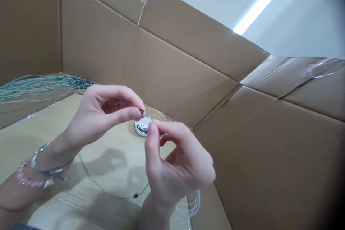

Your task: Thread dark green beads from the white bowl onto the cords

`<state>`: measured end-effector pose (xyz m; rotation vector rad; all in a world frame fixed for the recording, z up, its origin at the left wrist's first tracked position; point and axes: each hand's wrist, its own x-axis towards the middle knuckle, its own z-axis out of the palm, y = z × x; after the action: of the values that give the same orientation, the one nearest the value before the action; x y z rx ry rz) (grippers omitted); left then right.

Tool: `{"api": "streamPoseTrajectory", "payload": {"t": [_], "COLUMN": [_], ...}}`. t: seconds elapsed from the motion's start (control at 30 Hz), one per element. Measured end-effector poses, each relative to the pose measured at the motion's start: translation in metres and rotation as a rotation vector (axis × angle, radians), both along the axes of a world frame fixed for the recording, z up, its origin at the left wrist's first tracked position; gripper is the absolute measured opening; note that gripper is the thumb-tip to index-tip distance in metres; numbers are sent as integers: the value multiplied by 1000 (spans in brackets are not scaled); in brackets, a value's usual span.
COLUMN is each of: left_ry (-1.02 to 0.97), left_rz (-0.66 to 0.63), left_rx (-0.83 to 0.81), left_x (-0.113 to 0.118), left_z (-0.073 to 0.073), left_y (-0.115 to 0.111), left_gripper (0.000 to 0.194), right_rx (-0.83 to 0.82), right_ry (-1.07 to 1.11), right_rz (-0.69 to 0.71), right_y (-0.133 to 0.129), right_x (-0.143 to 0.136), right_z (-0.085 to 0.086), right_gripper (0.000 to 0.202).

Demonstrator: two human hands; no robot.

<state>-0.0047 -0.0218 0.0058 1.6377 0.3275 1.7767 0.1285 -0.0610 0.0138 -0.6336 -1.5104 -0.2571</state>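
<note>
Between thumb and forefinger my left hand [107, 115] pinches a small dark connector [142, 111]. Close beside it on the right, my right hand [178, 147] pinches the end of a thin green and white wire [148, 117]. The two sets of fingertips are a short gap apart, above a small round white dish [137, 130] that holds many tiny dark pieces. A thin green cable [99, 186] curves below my hands, with a small black part [135, 195] on it. Whether that cable joins the held pieces is hidden by my hands.
A bundle of green and white wires [40, 88] lies at the far left. White wire loops [195, 205] hang by the table's right edge, and others [160, 114] lie behind the dish. Cardboard walls [172, 68] enclose the pale tabletop [16, 143].
</note>
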Motion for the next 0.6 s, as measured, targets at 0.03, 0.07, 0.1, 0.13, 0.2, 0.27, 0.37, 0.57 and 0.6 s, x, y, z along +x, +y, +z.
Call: {"api": "streamPoseTrajectory", "payload": {"t": [0.03, 0.07, 0.1, 0.13, 0.2, 0.27, 0.37, 0.57, 0.6], "left_ry": [-16, -29, -38, -43, -46, -42, -38, -31, -28], "left_rz": [-38, -73, -100, -120, -146, -157, -165, -168, -167], "left_rx": [-14, -28, -43, -56, -76, -84, -88, -88, -91], "left_x": [0, 0, 1, 1, 2, 3, 3, 2, 2], "left_z": [0, 0, 0, 1, 1, 2, 2, 0, 0], "left_y": [1, 1, 1, 1, 0, 0, 0, 1, 0], "left_gripper": [4, 3, 3, 3, 4, 5, 6, 4, 4], "right_rx": [12, 19, 24, 26, 27, 30, 32, 36, 33], "right_ry": [8, 13, 17, 16, 6, -3, -5, -6, -8], "right_rz": [-4, -3, 0, 4, 11, 9, 12, 10, 4], "right_y": [0, 0, -1, -1, -2, -2, -2, 0, 0], "right_x": [-1, -1, -2, -2, -3, -3, -3, -4, -4], "right_z": [0, 0, 0, 0, 0, 0, 0, 1, 1], "right_gripper": [16, 16, 16, 16, 16, 15, 15, 16, 16]}}
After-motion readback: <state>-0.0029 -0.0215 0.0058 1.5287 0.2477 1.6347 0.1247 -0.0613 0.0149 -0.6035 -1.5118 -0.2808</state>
